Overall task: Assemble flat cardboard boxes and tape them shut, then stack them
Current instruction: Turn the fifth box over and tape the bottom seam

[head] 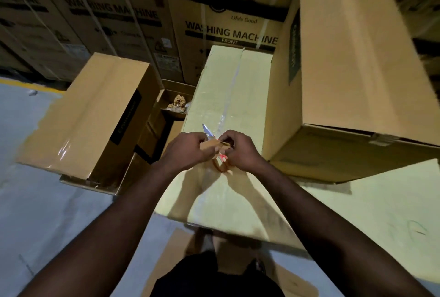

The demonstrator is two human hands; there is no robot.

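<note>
A closed cardboard box stands in front of me, a strip of clear tape running down its top seam. Over its near part, my left hand grips a small knife whose blade points up and away. My right hand pinches a brown tape end at a tape roll with a red core, which sits on the box top under both hands. The two hands touch at the tape.
A taped box lies at the left on the grey floor. Another large box sits at the right on a lower one. A small open box with crumpled paper stands behind. Washing machine cartons form the back wall. Flat cardboard lies at my feet.
</note>
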